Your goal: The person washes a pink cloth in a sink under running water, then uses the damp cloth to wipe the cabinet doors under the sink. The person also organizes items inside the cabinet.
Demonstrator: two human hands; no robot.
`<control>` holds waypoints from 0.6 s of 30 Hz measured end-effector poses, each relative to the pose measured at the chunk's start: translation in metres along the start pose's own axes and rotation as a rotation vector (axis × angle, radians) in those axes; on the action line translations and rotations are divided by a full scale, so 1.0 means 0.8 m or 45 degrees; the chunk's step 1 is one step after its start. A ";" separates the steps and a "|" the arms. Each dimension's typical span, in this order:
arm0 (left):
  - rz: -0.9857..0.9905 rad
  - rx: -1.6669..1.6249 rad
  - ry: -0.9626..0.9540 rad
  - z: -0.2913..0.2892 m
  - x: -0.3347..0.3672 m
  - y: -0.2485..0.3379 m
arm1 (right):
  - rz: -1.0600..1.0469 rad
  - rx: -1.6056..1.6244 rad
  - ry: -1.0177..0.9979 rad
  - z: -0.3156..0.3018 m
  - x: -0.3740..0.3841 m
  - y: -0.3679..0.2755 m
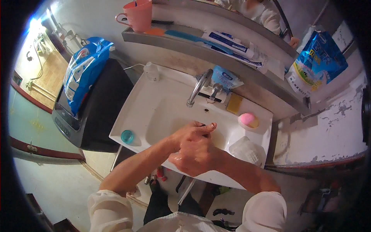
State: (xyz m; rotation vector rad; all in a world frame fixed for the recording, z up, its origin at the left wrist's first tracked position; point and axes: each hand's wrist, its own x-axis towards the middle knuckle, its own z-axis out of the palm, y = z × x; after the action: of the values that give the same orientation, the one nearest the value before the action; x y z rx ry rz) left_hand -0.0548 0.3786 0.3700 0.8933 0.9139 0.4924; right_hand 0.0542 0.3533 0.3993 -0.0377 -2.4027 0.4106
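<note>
Over the white washbasin [129, 102], my left hand [192, 133] and my right hand [193, 156] are pressed together, fingers closed around each other. Their skin looks wet. A small dark patch shows by the fingertips, and whatever lies between the palms, if anything, is hidden. Beyond them curves the metal tap [198, 88]; I see no clear stream from it. To the right of my hands, a pink soap bar [247, 118] rests in a small dish on the rim. A translucent white plastic container [246, 150] sits at the basin's right front.
A teal lid-like cup [127, 136] and a small white bottle [152, 72] stand on the left rim. The shelf [174, 40] above carries a pink mug [138, 16], a blue comb [181, 35] and tubes. Blue packages lie at both sides, one on a black appliance [104, 104].
</note>
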 end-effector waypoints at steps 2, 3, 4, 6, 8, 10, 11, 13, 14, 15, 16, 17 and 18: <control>-0.037 0.232 0.099 0.005 0.002 0.005 | -0.076 -0.054 0.049 0.005 0.007 -0.006; -0.038 0.234 0.094 0.005 0.005 0.007 | -0.158 -0.109 0.100 0.005 0.009 -0.008; -0.028 0.335 0.090 0.002 0.004 0.007 | -0.162 -0.099 0.107 0.007 0.014 -0.010; -0.026 0.435 0.095 -0.004 0.007 -0.003 | -0.228 -0.139 -0.004 0.010 0.021 -0.011; 0.065 0.480 0.093 0.002 0.020 -0.007 | -0.277 -0.146 0.004 0.020 0.016 -0.009; 0.025 0.565 0.089 0.011 0.014 0.002 | -0.335 -0.141 0.021 0.023 0.013 -0.010; -0.020 0.650 0.094 0.015 0.009 0.009 | -0.368 -0.186 -0.068 0.020 0.013 -0.012; -0.106 0.735 0.106 0.016 0.021 0.003 | -0.404 -0.232 -0.162 0.019 0.012 -0.012; -0.147 0.773 0.104 0.013 0.031 -0.007 | -0.420 -0.231 -0.168 0.022 0.009 -0.010; -0.187 0.812 0.104 0.009 0.040 -0.016 | -0.435 -0.230 -0.174 0.024 0.007 -0.009; -0.001 0.769 0.014 0.003 0.053 -0.030 | -0.431 -0.235 -0.185 0.020 0.006 -0.009; 0.085 0.745 -0.018 -0.005 0.054 -0.034 | -0.422 -0.234 -0.210 0.018 0.007 -0.007; 0.170 0.721 -0.049 -0.015 0.055 -0.038 | -0.415 -0.234 -0.236 0.016 0.007 -0.004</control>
State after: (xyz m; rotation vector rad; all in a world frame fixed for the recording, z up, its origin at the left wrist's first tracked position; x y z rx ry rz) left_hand -0.0408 0.3979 0.3205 1.4795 0.9790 0.3293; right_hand 0.0421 0.3479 0.3949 0.3185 -2.5617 0.0430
